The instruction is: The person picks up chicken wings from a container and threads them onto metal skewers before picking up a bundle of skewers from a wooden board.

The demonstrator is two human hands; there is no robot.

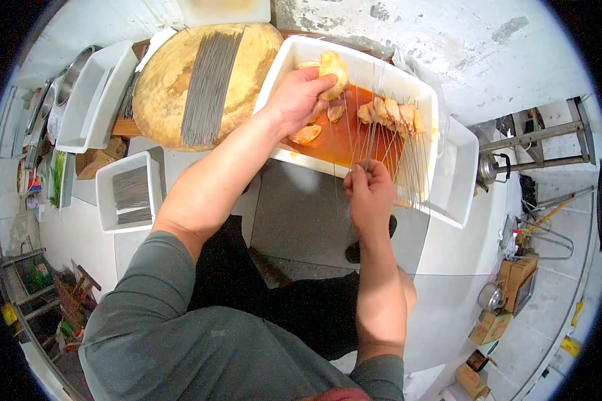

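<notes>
Above the white tub [408, 83], outstretched left hand [297, 97] clasping a meat piece [334, 67], right hand [369, 194] fisted round skewers [364, 144].

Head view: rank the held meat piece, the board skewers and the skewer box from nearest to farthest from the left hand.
1. Meat piece: in the left hand, over the tub.
2. Board skewers: to its left, on the round board.
3. Skewer box: far left, lower down.
</notes>
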